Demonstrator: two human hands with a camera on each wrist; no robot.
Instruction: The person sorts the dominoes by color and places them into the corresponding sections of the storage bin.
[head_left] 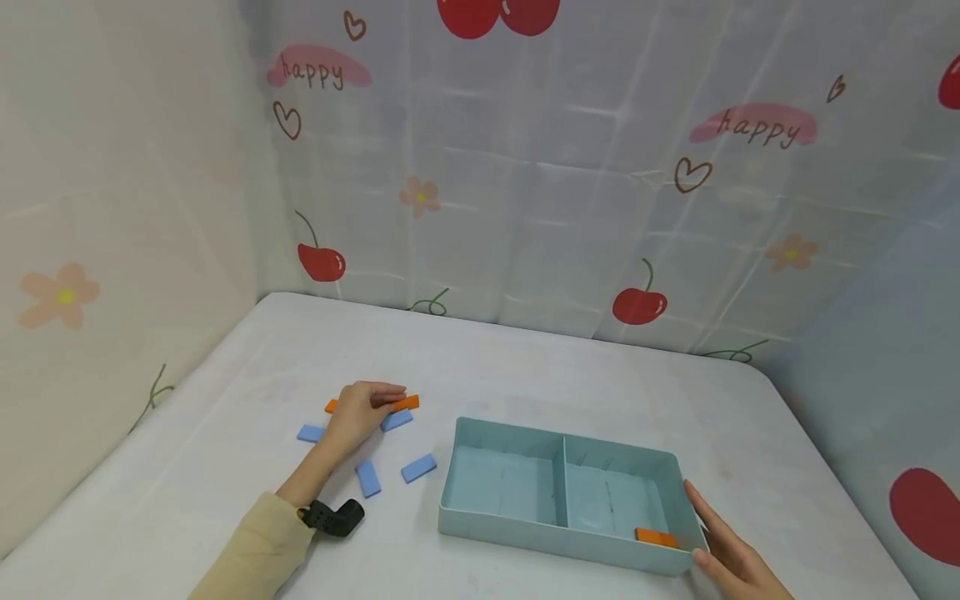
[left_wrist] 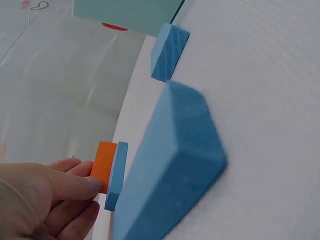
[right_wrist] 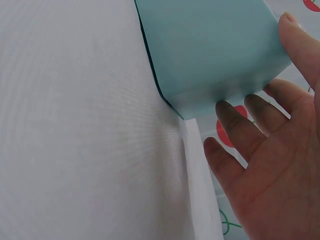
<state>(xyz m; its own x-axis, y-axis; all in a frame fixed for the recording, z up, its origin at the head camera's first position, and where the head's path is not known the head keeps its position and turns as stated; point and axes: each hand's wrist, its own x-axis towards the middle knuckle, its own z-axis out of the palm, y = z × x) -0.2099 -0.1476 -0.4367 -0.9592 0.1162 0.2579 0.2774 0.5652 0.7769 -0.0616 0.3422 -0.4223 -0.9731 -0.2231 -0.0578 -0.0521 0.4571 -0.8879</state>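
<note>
My left hand (head_left: pixel 362 414) is over the left part of the table, thumb and fingers pinching a flat orange block (left_wrist: pixel 104 165). Close beside that block lies a blue block (head_left: pixel 396 420). Another orange block (head_left: pixel 331 406) shows behind the hand, partly hidden by it. At the right end of a pale teal two-compartment box (head_left: pixel 562 533), my right hand (head_left: pixel 731 554) touches the end wall with fairly straight fingers, its thumb at the near corner. Orange blocks (head_left: pixel 655 537) lie in the box's right compartment, by the near wall.
More blue blocks lie scattered around the left forearm: one (head_left: pixel 310 433) left of the wrist, one (head_left: pixel 367 479) nearer, and one (head_left: pixel 418 468) between the hand and the box. A black wrist camera (head_left: pixel 333 517) sits on the left wrist. Printed curtains (head_left: pixel 510 233) stand behind the white table (head_left: pixel 600 375).
</note>
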